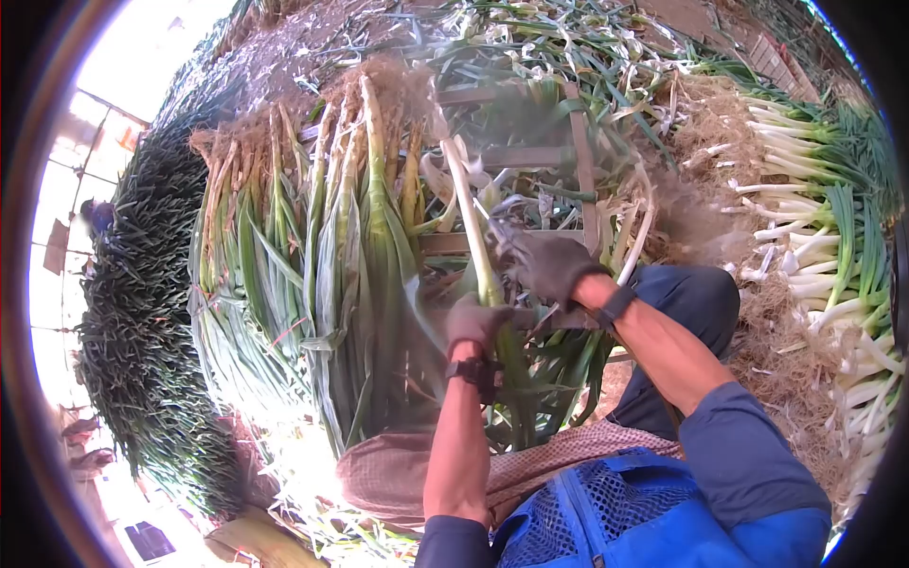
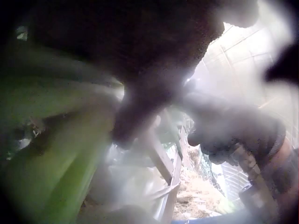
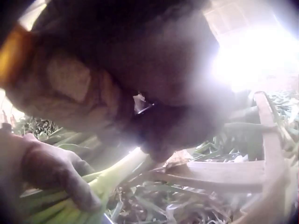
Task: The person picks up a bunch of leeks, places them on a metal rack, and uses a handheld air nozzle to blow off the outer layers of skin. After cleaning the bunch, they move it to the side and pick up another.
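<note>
A leek (image 1: 467, 213) with a pale shaft and green leaves stands tilted in front of the person, root end away. The gloved left hand (image 1: 478, 322) grips it low, where the white turns green. In the right wrist view that hand's fingers (image 3: 81, 189) curl round the leek's green part. Close beside the shaft, the gloved right hand (image 1: 549, 260) has bent fingers reaching toward it; I cannot tell what they hold. The right hand (image 2: 238, 130) also shows, hazy, in the left wrist view. More leeks (image 1: 365, 208) with yellowish shafts and roots lie just left.
A wooden frame (image 1: 584, 170) with slats lies beyond the hands, leaf scraps around it. White-shafted leeks (image 1: 805, 237) line the right side, near a heap of dry roots (image 1: 757, 369). A dark green stack of leaves (image 1: 142, 312) rises at far left.
</note>
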Demonstrator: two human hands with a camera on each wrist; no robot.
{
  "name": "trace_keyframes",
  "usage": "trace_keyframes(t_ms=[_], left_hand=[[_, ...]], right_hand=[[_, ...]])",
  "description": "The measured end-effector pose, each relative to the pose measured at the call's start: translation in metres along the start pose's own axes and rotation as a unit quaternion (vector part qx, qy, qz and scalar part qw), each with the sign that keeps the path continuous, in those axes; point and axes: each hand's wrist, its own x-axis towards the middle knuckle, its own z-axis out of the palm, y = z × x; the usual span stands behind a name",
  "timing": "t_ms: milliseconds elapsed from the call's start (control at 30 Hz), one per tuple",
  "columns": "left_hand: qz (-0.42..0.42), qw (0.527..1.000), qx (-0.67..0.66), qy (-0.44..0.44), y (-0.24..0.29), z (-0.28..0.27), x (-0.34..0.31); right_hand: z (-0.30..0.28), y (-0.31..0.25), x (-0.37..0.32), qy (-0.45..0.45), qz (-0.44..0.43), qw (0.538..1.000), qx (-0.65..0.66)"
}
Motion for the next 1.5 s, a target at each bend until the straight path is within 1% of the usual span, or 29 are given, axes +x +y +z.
trace_keyframes(t_ms=[67,133,167,200,233,267,300,367,400,467,500,533,567,633,667,733,767,833,867,967,1000,1100,1133,1200,1300,1333,1433,1467,1500], left_hand=[[-0.015,0.999,-0.006,-0.041,0.008,0.012,-0.012],[0.035,0.997,0.057,-0.046,0.02,0.033,-0.031],[0.177,0.983,0.049,-0.026,-0.018,0.067,-0.01],[0.167,0.986,0.01,-0.015,-0.041,0.105,-0.001],[0.164,0.97,0.174,-0.034,-0.022,0.123,-0.014],[0.155,0.928,0.333,-0.054,-0.003,0.135,-0.03],[0.142,0.964,0.214,-0.063,0.0,0.147,-0.037],[0.248,0.93,0.238,-0.134,0.017,0.132,-0.054],[0.226,0.931,0.233,-0.166,0.031,0.109,-0.059],[0.207,0.927,0.235,-0.205,0.051,0.043,-0.057],[0.23,0.903,0.307,-0.191,0.038,0.027,-0.032],[0.156,0.967,0.099,-0.173,0.052,-0.021,-0.048],[0.101,0.98,0.059,-0.16,0.06,-0.055,-0.048],[0.126,0.992,-0.01,-0.006,0.055,-0.097,-0.032],[0.097,0.99,-0.086,0.053,0.052,-0.11,-0.017],[0.181,0.951,-0.216,0.129,0.036,-0.128,0.017],[0.178,0.953,-0.183,0.162,0.043,-0.134,0.021],[0.167,0.953,-0.116,0.226,0.054,-0.144,0.03],[0.179,0.95,-0.06,0.248,0.047,-0.149,0.048],[0.206,0.928,0.024,0.309,0.048,-0.155,0.071],[0.199,0.93,0.04,0.307,0.048,-0.156,0.076],[0.17,0.917,0.203,0.298,0.067,-0.164,0.086],[0.169,0.903,0.243,0.311,0.07,-0.163,0.093],[0.164,0.87,0.323,0.334,0.075,-0.162,0.107],[0.062,0.873,0.399,0.275,0.1,-0.163,0.117],[0.081,0.859,0.403,0.304,0.103,-0.159,0.122],[0.057,0.865,0.405,0.291,0.115,-0.158,0.137],[0.103,0.856,0.386,0.328,0.109,-0.159,0.144],[0.088,0.87,0.374,0.308,0.106,-0.157,0.146]], right_hand=[[0.004,0.004,-0.023,-0.015,-0.024,0.999,0.022],[0.004,0.005,-0.047,-0.044,-0.056,0.994,0.084],[0.008,0.006,-0.051,-0.006,-0.085,0.99,0.111],[0.012,0.008,-0.052,0.031,-0.114,0.983,0.137],[0.005,0.005,-0.048,0.008,-0.071,0.989,0.127],[-0.002,0.002,-0.044,-0.016,-0.028,0.993,0.114],[-0.012,-0.002,-0.039,0.0,-0.001,0.992,0.124],[-0.026,-0.009,-0.028,0.035,0.049,0.988,0.14],[-0.031,-0.013,-0.025,0.025,0.047,0.989,0.135],[-0.022,-0.018,-0.017,0.014,-0.056,0.989,0.138],[-0.015,-0.022,-0.013,0.009,-0.107,0.984,0.14],[-0.007,-0.03,-0.008,0.067,-0.108,0.969,0.212],[-0.008,-0.038,0.002,0.055,-0.084,0.975,0.196],[-0.016,-0.056,0.025,0.033,-0.037,0.986,0.161],[-0.018,-0.066,0.031,-0.023,-0.044,0.985,0.164],[-0.006,-0.085,0.036,-0.008,-0.082,0.989,0.12],[0.0,-0.094,0.042,-0.001,-0.101,0.99,0.098],[0.017,-0.103,0.061,-0.016,-0.081,0.993,0.085],[0.021,-0.108,0.068,-0.018,-0.08,0.993,0.081],[0.021,-0.113,0.094,0.0,-0.064,0.993,0.103],[0.018,-0.114,0.104,0.011,-0.056,0.992,0.116],[0.012,-0.118,0.127,0.023,-0.057,0.997,0.05],[0.002,-0.12,0.133,0.018,-0.037,0.997,0.06],[0.009,-0.109,0.16,0.049,-0.061,0.995,0.053],[0.007,-0.104,0.191,0.065,-0.063,0.996,0.0],[0.005,-0.105,0.201,0.065,-0.053,0.996,-0.013],[-0.003,-0.103,0.215,0.069,-0.05,0.996,-0.012],[-0.006,-0.103,0.216,0.073,-0.048,0.996,-0.002],[-0.008,-0.103,0.214,0.074,-0.047,0.996,0.008]])
